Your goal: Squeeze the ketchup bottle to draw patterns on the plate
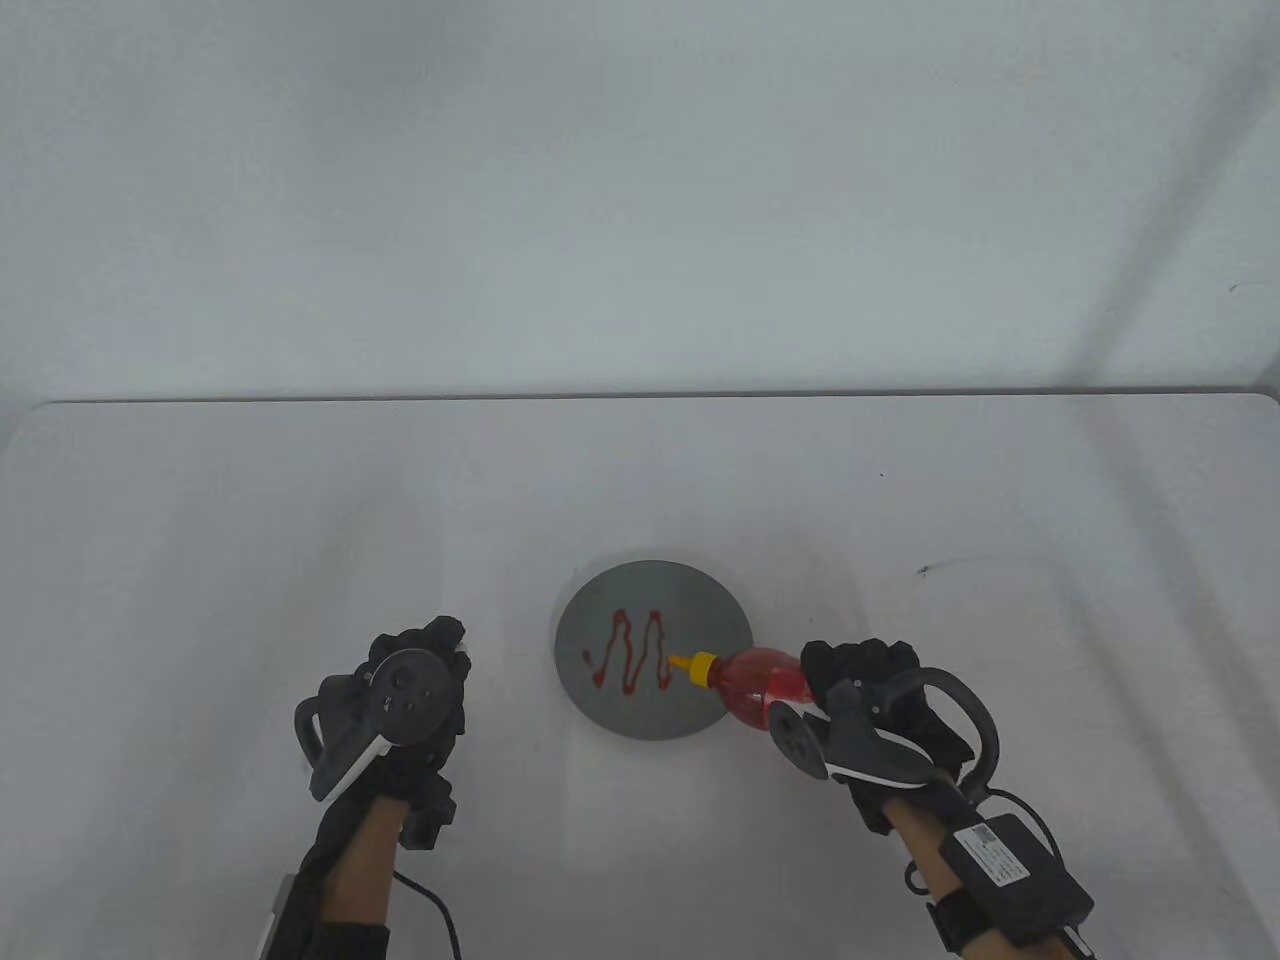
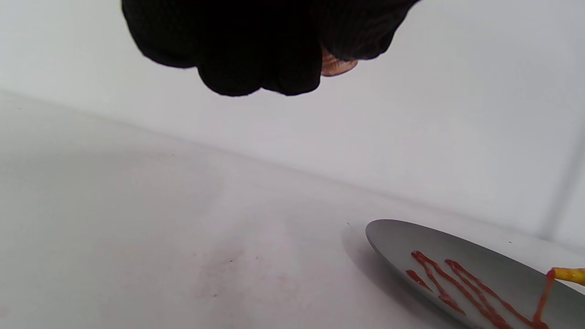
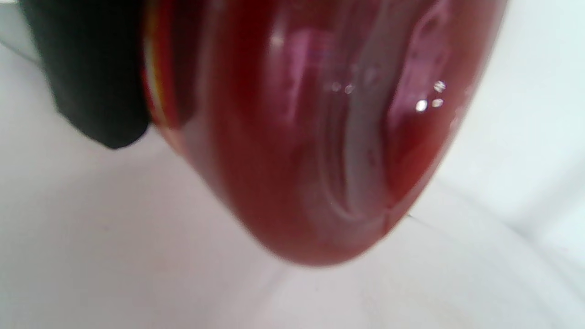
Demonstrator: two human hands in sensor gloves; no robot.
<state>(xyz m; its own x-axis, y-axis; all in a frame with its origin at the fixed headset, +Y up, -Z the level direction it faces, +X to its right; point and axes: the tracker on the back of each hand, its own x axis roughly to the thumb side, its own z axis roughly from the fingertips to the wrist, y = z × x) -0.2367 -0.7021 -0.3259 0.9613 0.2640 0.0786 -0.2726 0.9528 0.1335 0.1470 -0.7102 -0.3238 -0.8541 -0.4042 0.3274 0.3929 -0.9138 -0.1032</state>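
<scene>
A grey round plate [image 1: 690,600] lies on the white table, with a red zigzag ketchup line [image 1: 632,655] drawn on it. My right hand [image 1: 865,685] grips a red ketchup bottle [image 1: 760,683], tilted so its yellow nozzle [image 1: 690,667] points left over the plate's right part. A thread of ketchup runs from the nozzle [image 2: 569,275] down to the plate [image 2: 457,249] in the left wrist view. The bottle's body [image 3: 320,137] fills the right wrist view. My left hand [image 1: 420,680] is curled into a fist left of the plate, holding nothing I can see.
The white table [image 1: 300,520] runs back to a white wall. A small dark mark [image 1: 925,570] lies on the table to the right of the plate. Cables trail from both wrists at the bottom edge.
</scene>
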